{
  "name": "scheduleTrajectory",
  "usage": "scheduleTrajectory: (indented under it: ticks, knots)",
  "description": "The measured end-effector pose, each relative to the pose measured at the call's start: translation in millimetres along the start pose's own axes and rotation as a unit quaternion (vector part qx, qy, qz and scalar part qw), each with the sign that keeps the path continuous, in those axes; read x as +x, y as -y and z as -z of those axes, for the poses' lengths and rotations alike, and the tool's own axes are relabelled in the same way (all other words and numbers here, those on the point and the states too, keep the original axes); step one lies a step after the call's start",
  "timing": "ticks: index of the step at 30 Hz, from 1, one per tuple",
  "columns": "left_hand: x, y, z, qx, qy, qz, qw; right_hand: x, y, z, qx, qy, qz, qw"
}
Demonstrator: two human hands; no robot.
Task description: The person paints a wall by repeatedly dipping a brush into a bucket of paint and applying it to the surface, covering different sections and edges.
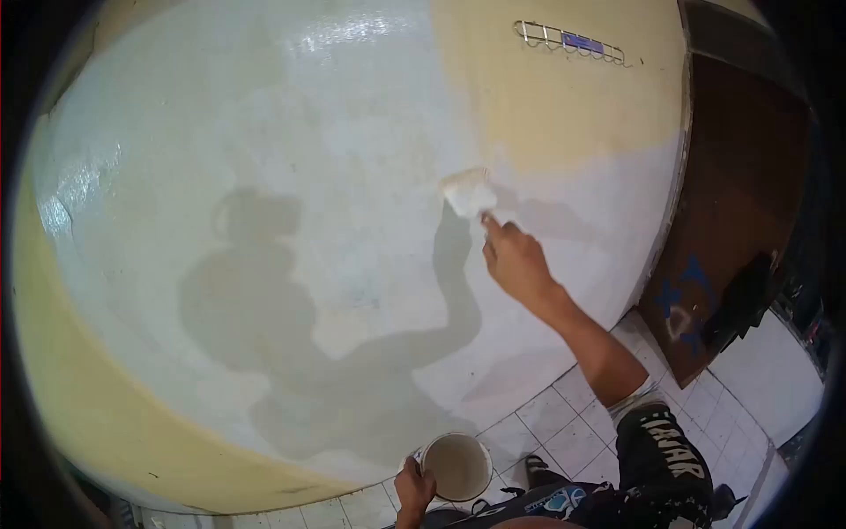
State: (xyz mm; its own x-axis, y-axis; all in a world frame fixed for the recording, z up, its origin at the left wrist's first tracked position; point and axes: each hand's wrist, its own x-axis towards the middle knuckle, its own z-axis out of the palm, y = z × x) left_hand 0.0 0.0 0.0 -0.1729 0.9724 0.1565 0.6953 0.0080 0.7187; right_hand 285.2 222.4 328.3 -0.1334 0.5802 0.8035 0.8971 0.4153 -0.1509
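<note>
My right hand (515, 256) is closed round the handle of a paintbrush (470, 192), whose wide white head lies against the wall (370, 159). Pale whitish paint covers much of that wall, with wet shine at the top and left. Yellow still shows at the upper right and along the lower left. Down at the bottom, my left hand (414, 487) grips the side of a paint bucket (456, 467), round and light-coloured inside. My shadow falls across the painted part.
A metal hook rack (573, 41) hangs high on the yellow patch. To the right stands a brown door (740, 167) with blue marks and a dark item hanging on it. White tiles (564, 423) make up the floor, and a sandaled foot (536, 467) shows there.
</note>
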Motion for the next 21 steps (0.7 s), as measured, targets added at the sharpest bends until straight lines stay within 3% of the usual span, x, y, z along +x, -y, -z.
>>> scheduleTrajectory:
  ticks: [3, 6, 7, 8, 9, 15, 17, 21]
  knots:
    - [-17.8, -16.9, 11.7, 0.032, 0.022, 0.007, 0.999, -41.1, 3.2, -10.9, 0.031, 0.03, -0.035, 0.998]
    - [-39.4, -54.8, -9.8, 0.017, 0.018, 0.016, 1.0, -76.8, -14.2, 7.0, 0.264, 0.057, -0.1, 0.958]
    - [-45.5, -62.6, -9.5, 0.026, 0.008, 0.026, 0.999, -96.8, -18.9, 10.2, 0.272, 0.056, -0.102, 0.955]
    - [-54.9, -71.5, -14.6, 0.03, -0.004, 0.037, 0.999, -122.7, -31.3, 15.7, 0.421, 0.135, -0.239, 0.864]
    - [-66.7, -78.5, -19.6, 0.03, -0.008, 0.044, 0.999, -151.4, -41.5, 21.3, 0.545, 0.21, -0.363, 0.726]
    - [-140.5, -120.9, -71.0, 0.038, -0.085, 0.114, 0.989, -351.5, -70.4, 80.2, 0.778, 0.214, -0.49, 0.329]
    - [-163.1, -134.8, -85.6, 0.061, -0.116, 0.142, 0.981, -402.0, -85.2, 110.5, 0.783, 0.243, -0.508, 0.264]
    - [-193.3, -157.3, -120.0, 0.055, -0.099, 0.123, 0.986, -453.4, -127.4, 181.2, 0.744, 0.311, -0.525, 0.271]
